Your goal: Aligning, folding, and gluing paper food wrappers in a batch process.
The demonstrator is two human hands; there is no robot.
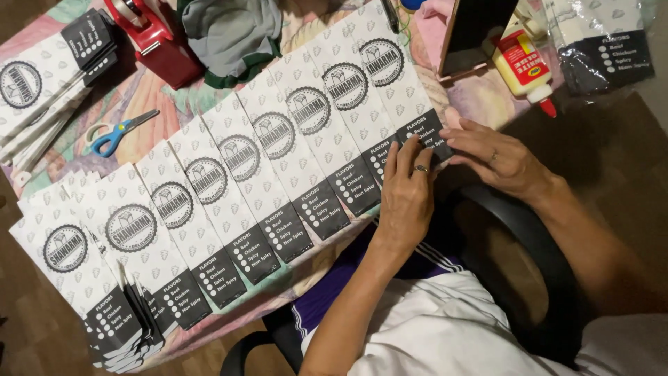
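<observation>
A row of several long white paper bags with round black logos and black bottom strips lies overlapped across the table. The rightmost bag [394,76] is under both hands. My left hand [406,191] presses its fingers flat on that bag's black end. My right hand [495,159] rests its fingertips on the same end from the right. Neither hand grips anything.
Blue-handled scissors [115,134] lie at the left. A red tape dispenser [154,36] and a grey cloth [233,35] sit at the back. A glue bottle with a red tip [523,69] stands back right, beside a bagged bundle [605,42]. More stacked bags [35,97] lie far left. A black chair arm [529,230] is at my right.
</observation>
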